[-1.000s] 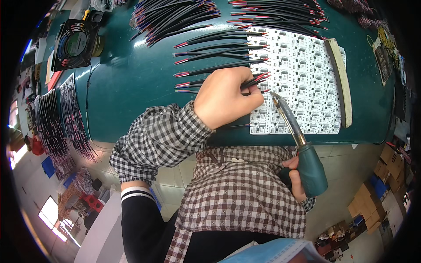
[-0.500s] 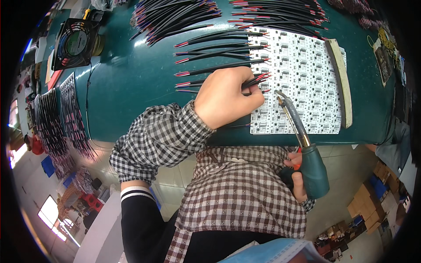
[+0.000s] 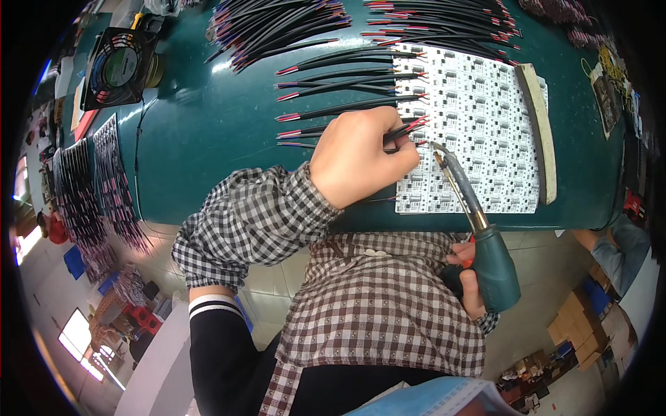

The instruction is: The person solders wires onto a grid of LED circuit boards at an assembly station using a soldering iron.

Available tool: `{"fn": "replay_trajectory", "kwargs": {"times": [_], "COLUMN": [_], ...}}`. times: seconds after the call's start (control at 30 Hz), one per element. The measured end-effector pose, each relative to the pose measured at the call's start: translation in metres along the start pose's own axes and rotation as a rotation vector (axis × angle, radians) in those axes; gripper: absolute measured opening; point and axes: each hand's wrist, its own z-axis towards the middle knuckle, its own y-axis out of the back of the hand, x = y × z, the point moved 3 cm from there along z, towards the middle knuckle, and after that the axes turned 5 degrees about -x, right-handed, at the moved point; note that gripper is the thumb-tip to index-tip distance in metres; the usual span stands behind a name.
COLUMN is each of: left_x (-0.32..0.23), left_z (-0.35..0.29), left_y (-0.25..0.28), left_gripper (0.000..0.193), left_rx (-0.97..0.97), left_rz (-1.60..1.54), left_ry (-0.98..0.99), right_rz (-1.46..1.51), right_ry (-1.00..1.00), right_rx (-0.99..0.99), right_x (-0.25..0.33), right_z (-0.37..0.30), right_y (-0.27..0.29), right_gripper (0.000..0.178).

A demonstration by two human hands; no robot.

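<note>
My left hand (image 3: 357, 156), in a checked sleeve, is closed in a pinch around several black-sheathed cables (image 3: 399, 133) whose red and dark ends stick out past the fingers. Under its fingertips lies the left side of a white circuit board panel (image 3: 479, 132). One wire end beside the fingers reaches onto the board. With my right hand (image 3: 472, 295) I grip a soldering gun (image 3: 496, 270) by its green handle. Its tip (image 3: 436, 147) points up and left, just right of that wire end; whether they touch I cannot tell.
More black cables (image 3: 340, 82) lie in a row along the panel's left edge. Cable bundles (image 3: 277, 28) are heaped at the far side. A pale bar (image 3: 538, 132) rests along the panel's right edge. A black fan (image 3: 119, 69) stands far left. At right, another person's arm (image 3: 617, 253) shows.
The soldering gun's tip has shifted slightly left, closer to the wire end by my left fingers. My left hand has barely moved. Another person's arm has come into view at the right.
</note>
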Motion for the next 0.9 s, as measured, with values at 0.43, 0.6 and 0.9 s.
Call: {"fn": "replay_trajectory", "kwargs": {"times": [0.43,0.6,0.9], "left_x": [-0.0018,-0.0018,-0.0024], "left_z": [0.0082,0.0080,0.0080], "left_y": [0.0026,0.0024,0.0025], "left_gripper": [0.025,0.025,0.025], "left_rx": [0.053,0.047,0.062], "left_rz": [0.010,0.019,0.013], "left_ry": [-0.018,-0.022,-0.003], "right_rz": [0.070,-0.008,0.073], "right_ry": [0.038,-0.016,0.025], "right_rx": [-0.035,0.008,-0.087], "right_x": [-0.0054,-0.0002,-0.0038], "right_z": [0.0001,-0.0005,0.0002], "right_y": [0.0016,0.0004,-0.0013], "right_gripper": [0.056,0.043,0.058]}}
